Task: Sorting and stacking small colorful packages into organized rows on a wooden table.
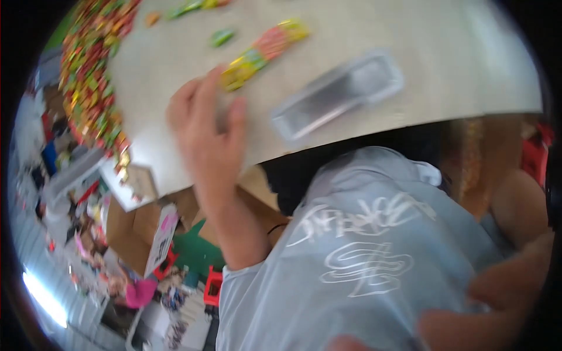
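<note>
At the far left, a long heap of small shiny wrapped pieces (96, 76) in red, green, orange and gold is spread along the edge of the pale tabletop (143, 88). Below it, an open cardboard box (129, 234) is seen, and beyond that a person in a pink top (140, 292) is made out, blurred. Near the upper edge, an orange piece (152, 19) is placed beside a green wrapped strip (190, 7), which is partly cut off by the picture's edge. The left hand (208, 131) is held low over the tabletop, its fingers parted from the thumb and nothing seen gripped. A small green piece (222, 37) is set apart beyond it. Just beside the fingertips, the near end of a long yellow, red and green packet (266, 52) is found, slanted up to the right; whether it is touched cannot be told. Farther right, near the front edge, a shallow oblong tray (339, 93) is laid at a similar slant. Below it, a grey-blue shirt (374, 234) with white print is worn. At lower right, the right hand (486, 304) is raised close to the camera, badly blurred; the state of its fingers cannot be told.
</note>
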A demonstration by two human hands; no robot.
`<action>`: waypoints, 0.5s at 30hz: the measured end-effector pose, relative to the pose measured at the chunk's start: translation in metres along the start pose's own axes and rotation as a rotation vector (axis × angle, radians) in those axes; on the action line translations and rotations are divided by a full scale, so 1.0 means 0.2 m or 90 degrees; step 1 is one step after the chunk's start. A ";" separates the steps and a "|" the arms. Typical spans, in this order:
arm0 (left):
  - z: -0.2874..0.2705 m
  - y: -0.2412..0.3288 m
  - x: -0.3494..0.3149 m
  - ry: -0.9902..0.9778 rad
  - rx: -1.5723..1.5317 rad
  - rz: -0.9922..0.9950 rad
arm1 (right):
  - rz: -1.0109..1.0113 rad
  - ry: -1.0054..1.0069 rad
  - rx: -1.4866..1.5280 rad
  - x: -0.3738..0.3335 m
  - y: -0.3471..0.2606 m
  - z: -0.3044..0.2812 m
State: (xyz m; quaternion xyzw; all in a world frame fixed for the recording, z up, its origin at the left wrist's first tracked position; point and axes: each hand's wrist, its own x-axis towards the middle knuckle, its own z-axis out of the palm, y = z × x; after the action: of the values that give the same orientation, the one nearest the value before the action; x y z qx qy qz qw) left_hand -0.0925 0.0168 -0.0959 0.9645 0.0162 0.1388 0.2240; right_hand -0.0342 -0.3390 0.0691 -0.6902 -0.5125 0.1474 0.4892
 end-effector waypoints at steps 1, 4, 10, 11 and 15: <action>0.04 0.01 0.02 0.002 -0.029 0.025 | -0.016 0.004 0.013 0.02 0.03 0.02; 0.02 0.01 -0.01 0.006 0.003 0.048 | -0.065 0.003 0.045 0.07 0.10 0.05; 0.05 0.04 0.01 -0.006 -0.048 0.049 | -0.078 0.005 0.037 0.06 0.08 0.01; 0.03 0.02 -0.01 -0.005 -0.018 0.039 | -0.066 0.008 0.018 0.03 0.05 -0.02; -0.03 0.03 -0.02 -0.023 0.043 -0.007 | -0.011 0.032 -0.042 -0.08 -0.06 -0.08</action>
State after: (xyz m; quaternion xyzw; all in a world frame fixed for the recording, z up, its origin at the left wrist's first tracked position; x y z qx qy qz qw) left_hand -0.0972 0.0139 -0.0901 0.9738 0.0219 0.1198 0.1922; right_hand -0.0365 -0.3619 0.0821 -0.7050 -0.5102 0.1090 0.4805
